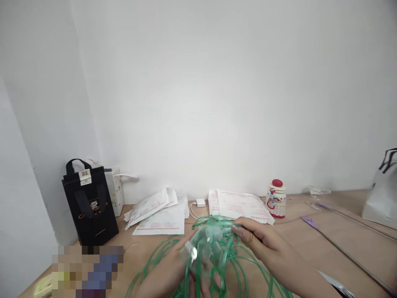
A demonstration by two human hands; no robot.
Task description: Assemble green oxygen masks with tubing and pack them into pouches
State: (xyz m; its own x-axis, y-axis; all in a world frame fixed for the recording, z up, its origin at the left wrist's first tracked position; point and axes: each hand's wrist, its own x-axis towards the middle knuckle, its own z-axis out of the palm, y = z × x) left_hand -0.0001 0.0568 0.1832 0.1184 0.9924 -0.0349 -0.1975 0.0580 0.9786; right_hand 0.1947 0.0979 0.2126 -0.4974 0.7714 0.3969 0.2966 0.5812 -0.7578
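A tangled bundle of translucent green plastic tubing (237, 275) lies at the bottom middle, its loops spreading over the table on both sides. Clear plastic fittings (211, 236), blurred and partly see-through, sit at the top of the bundle between my hands. My left hand (178, 265) is curled around the bundle from the left, some fingertips showing beneath the tubes. From the right, my right hand (263, 244) pinches the tubing near the fittings with thumb and fingers. The exact shape of the clear parts cannot be made out.
White printed packets (164, 213) and more packets (240, 203) lie by the wall. A white charger (200, 203), a red-lidded bottle (276, 200), purple-tipped rods (344, 250), scissors (336, 284) and a black bag (89, 211) surround the work area. A white bag (383, 198) stands far right.
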